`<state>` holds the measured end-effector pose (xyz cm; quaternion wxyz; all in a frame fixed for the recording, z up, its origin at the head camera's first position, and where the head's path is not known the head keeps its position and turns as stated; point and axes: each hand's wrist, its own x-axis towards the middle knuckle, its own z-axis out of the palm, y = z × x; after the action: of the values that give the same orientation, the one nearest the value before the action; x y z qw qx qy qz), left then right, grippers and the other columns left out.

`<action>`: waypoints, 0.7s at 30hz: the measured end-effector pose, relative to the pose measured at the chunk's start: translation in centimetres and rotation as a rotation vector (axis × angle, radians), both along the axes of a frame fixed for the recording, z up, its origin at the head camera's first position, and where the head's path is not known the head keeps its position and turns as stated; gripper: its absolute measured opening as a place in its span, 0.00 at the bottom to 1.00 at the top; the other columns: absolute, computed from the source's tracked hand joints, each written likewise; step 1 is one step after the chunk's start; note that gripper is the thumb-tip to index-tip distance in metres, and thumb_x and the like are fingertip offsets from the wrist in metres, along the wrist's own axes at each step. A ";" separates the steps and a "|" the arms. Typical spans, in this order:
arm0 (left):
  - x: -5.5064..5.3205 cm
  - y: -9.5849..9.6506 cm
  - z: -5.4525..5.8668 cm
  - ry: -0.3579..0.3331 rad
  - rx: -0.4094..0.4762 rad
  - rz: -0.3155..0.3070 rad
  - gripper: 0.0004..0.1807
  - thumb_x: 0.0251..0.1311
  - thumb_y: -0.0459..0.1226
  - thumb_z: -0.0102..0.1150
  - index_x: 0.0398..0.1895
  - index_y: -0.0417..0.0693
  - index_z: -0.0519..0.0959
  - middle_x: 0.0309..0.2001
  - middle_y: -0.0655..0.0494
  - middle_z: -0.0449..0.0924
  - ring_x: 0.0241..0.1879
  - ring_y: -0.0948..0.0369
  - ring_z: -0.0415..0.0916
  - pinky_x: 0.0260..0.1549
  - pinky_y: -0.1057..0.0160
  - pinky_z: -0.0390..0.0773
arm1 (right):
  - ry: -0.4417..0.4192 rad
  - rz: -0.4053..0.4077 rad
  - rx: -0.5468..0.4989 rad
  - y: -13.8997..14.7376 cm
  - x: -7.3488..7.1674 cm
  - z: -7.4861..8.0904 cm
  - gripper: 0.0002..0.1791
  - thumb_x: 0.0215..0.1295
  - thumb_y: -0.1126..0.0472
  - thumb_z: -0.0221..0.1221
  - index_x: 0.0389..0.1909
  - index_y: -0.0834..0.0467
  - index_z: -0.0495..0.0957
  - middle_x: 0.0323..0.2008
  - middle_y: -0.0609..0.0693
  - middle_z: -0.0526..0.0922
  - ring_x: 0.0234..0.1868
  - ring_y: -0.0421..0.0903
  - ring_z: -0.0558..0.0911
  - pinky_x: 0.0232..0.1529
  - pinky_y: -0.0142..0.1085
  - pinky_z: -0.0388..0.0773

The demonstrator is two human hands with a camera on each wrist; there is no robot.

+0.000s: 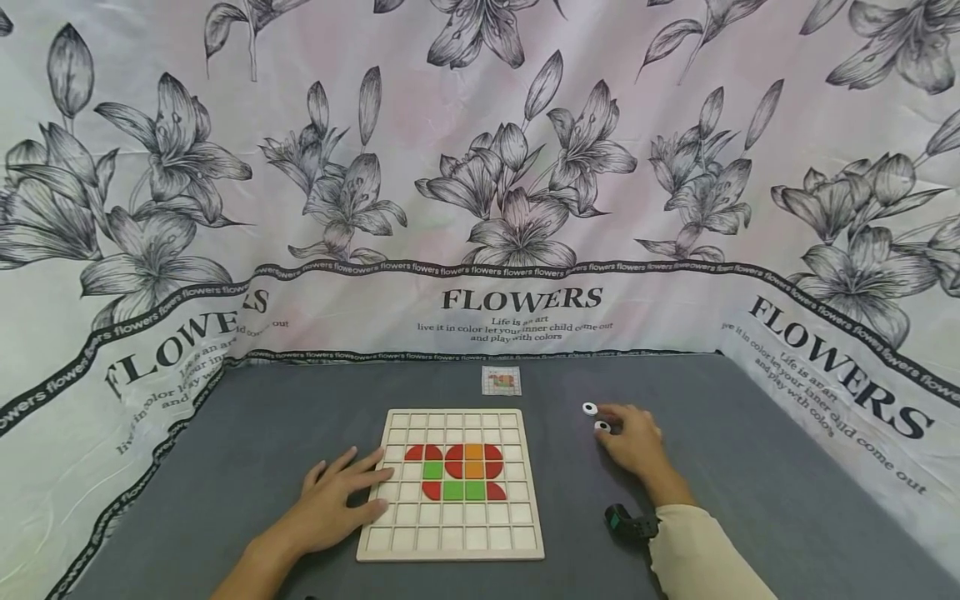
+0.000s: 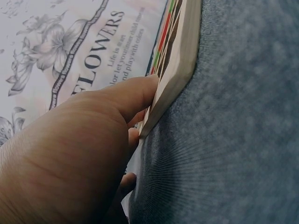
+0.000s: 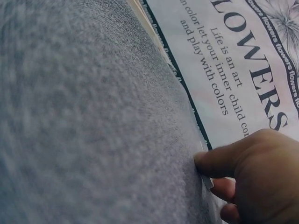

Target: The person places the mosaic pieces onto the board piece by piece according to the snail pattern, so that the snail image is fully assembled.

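A pale wooden grid board lies on the table, with red, green and orange tiles in its middle squares. My left hand rests at its left edge, fingers spread, thumb and fingertips touching the rim. In the left wrist view the thumb presses on the edge of the board. Right of the board, my right hand pinches a small white piece with a black dot between thumb and index finger. A second such white piece lies just beyond the index fingertip.
A small printed card with a coloured grid picture lies behind the board. A black wristband device is at my right wrist. Flower-printed cloth walls the grey table at the back and sides.
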<state>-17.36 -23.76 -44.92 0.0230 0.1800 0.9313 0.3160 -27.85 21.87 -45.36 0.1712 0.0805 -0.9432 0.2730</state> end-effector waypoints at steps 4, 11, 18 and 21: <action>0.0 0.0 0.1 -0.003 0.001 0.002 0.28 0.62 0.54 0.60 0.64 0.56 0.76 0.72 0.56 0.58 0.71 0.41 0.43 0.60 0.32 0.32 | 0.023 0.005 -0.005 -0.1 0.0 0.0 0.18 0.57 0.65 0.65 0.50 0.64 0.82 0.40 0.60 0.81 0.48 0.63 0.74 0.48 0.61 0.64; 0.0 0.0 0.1 0.003 0.009 0.004 0.28 0.62 0.55 0.60 0.63 0.56 0.77 0.71 0.55 0.59 0.71 0.41 0.44 0.60 0.31 0.32 | 0.133 0.060 -0.106 -0.6 0.0 1.3 0.16 0.56 0.67 0.65 0.47 0.66 0.82 0.41 0.59 0.81 0.45 0.58 0.73 0.43 0.55 0.68; 0.0 0.1 0.1 0.000 0.019 -0.011 0.28 0.62 0.55 0.59 0.63 0.55 0.76 0.71 0.54 0.59 0.71 0.40 0.43 0.59 0.30 0.31 | 0.191 0.121 -0.130 -1.8 0.8 3.4 0.16 0.57 0.66 0.66 0.48 0.65 0.83 0.42 0.57 0.80 0.48 0.56 0.72 0.45 0.56 0.68; 0.1 0.0 0.3 0.001 0.024 -0.012 0.29 0.62 0.55 0.59 0.63 0.54 0.76 0.72 0.54 0.59 0.71 0.39 0.43 0.59 0.30 0.31 | 0.243 0.153 -0.135 -2.5 1.3 4.4 0.16 0.56 0.67 0.67 0.47 0.65 0.83 0.41 0.56 0.80 0.46 0.55 0.72 0.43 0.55 0.70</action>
<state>-17.26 -23.77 -44.62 0.0224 0.1862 0.9262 0.3271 -26.59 19.33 -40.94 0.2679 0.1728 -0.8862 0.3363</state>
